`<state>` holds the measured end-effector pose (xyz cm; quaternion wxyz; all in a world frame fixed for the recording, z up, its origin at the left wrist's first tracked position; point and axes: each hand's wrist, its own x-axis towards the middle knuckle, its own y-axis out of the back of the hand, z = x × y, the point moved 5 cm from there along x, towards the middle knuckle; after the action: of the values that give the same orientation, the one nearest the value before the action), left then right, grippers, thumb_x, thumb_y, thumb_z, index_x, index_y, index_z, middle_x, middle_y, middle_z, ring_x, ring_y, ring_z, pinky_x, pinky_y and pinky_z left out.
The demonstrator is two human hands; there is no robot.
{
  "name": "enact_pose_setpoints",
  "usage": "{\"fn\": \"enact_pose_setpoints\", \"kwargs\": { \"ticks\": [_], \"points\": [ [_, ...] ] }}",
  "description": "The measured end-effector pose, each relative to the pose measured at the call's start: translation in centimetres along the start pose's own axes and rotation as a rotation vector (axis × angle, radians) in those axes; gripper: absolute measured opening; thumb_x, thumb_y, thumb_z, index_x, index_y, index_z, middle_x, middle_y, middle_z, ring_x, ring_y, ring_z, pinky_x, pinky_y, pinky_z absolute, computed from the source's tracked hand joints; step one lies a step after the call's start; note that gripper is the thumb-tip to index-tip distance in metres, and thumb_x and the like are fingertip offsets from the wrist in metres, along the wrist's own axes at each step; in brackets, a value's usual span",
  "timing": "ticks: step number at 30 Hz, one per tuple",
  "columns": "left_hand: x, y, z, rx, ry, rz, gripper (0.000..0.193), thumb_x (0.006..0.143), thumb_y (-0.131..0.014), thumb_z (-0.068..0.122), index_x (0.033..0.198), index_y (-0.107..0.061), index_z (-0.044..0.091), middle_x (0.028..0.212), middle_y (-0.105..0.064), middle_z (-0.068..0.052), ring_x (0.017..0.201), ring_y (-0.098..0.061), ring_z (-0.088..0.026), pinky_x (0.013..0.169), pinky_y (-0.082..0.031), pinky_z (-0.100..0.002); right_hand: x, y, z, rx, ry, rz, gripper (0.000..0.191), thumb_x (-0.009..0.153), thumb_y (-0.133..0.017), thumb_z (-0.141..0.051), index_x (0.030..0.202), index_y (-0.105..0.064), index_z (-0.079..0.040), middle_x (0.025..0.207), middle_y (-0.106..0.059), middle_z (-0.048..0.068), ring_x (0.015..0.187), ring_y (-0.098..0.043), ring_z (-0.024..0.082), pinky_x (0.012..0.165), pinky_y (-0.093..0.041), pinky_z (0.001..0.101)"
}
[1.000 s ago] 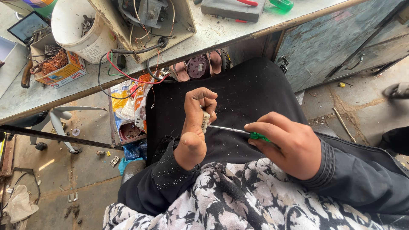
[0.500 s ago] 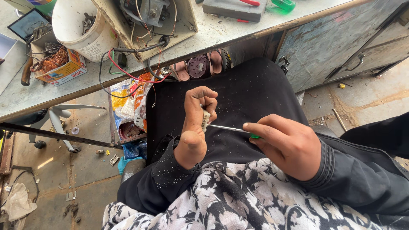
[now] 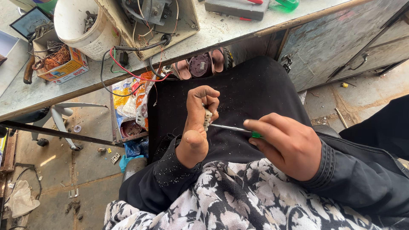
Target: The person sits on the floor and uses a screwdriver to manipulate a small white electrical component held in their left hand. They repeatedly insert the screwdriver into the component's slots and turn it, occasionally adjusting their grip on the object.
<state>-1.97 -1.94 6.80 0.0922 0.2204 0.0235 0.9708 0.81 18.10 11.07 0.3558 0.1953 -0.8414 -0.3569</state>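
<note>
My left hand (image 3: 198,123) is raised over my lap, fingers curled around a small white electrical connector block (image 3: 207,117). My right hand (image 3: 286,145) grips a screwdriver with a green handle (image 3: 255,134); its thin metal shaft (image 3: 228,127) points left and its tip meets the block. Both hands hover above my black-clothed lap (image 3: 238,98), with a black and white floral cloth (image 3: 221,200) below them.
A dusty workbench (image 3: 221,32) runs across the top, carrying an opened metal device with red and black wires (image 3: 149,21), a white bucket (image 3: 83,25), a cardboard box of copper wire (image 3: 57,64) and a grey block (image 3: 236,7). Sandalled feet (image 3: 200,66) rest under it. Another person's dark sleeve (image 3: 383,127) is at right.
My hands hold nearly the same pose; the screwdriver stays against the block. A dark-clothed person has come into view at the right edge.
</note>
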Motion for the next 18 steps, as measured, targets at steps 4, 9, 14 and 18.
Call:
{"fn": "enact_pose_setpoints", "kwargs": {
  "ticks": [4, 9, 14, 18],
  "points": [
    [0.0, 0.1, -0.1, 0.008, -0.001, -0.007, 0.124, 0.068, -0.018, 0.105, 0.136, -0.039, 0.003, 0.095, -0.038, -0.001, 0.079, -0.034, -0.009, 0.07, -0.034, -0.023, 0.2, 0.1, 0.0, -0.076, 0.026, 0.032, 0.037, 0.083, -0.075, -0.005, 0.12, -0.069, -0.003, 0.098, -0.07, 0.01, 0.079, -0.066, 0.025, 0.071, -0.054, 0.0358],
    [0.0, 0.1, -0.5, 0.01, 0.004, 0.007, 0.125, 0.067, -0.018, 0.105, 0.136, -0.04, 0.003, 0.096, -0.039, -0.001, 0.079, -0.036, -0.009, 0.071, -0.035, -0.023, 0.1, 0.6, -0.4, -0.12, 0.119, 0.142, 0.034, 0.084, -0.073, -0.008, 0.117, -0.07, -0.006, 0.102, -0.069, 0.009, 0.088, -0.067, 0.026, 0.076, -0.054, 0.0364],
    [0.1, 0.2, -1.0, 0.018, 0.032, 0.02, 0.127, 0.065, -0.018, 0.106, 0.135, -0.04, 0.003, 0.096, -0.039, -0.002, 0.08, -0.036, -0.009, 0.071, -0.036, -0.023, 0.5, -0.6, 0.4, -0.147, 0.019, 0.052, 0.038, 0.083, -0.077, -0.011, 0.119, -0.069, 0.0, 0.097, -0.069, 0.011, 0.082, -0.066, 0.028, 0.073, -0.054, 0.0381],
    [0.3, 0.4, -1.3, 0.001, 0.032, 0.036, 0.127, 0.064, -0.02, 0.107, 0.134, -0.04, 0.002, 0.097, -0.038, -0.002, 0.079, -0.035, -0.009, 0.07, -0.035, -0.024, 0.9, -0.5, 0.7, -0.146, 0.1, 0.037, 0.04, 0.083, -0.074, -0.005, 0.122, -0.067, 0.002, 0.098, -0.069, 0.01, 0.083, -0.065, 0.027, 0.075, -0.054, 0.0383]
  ]
}}
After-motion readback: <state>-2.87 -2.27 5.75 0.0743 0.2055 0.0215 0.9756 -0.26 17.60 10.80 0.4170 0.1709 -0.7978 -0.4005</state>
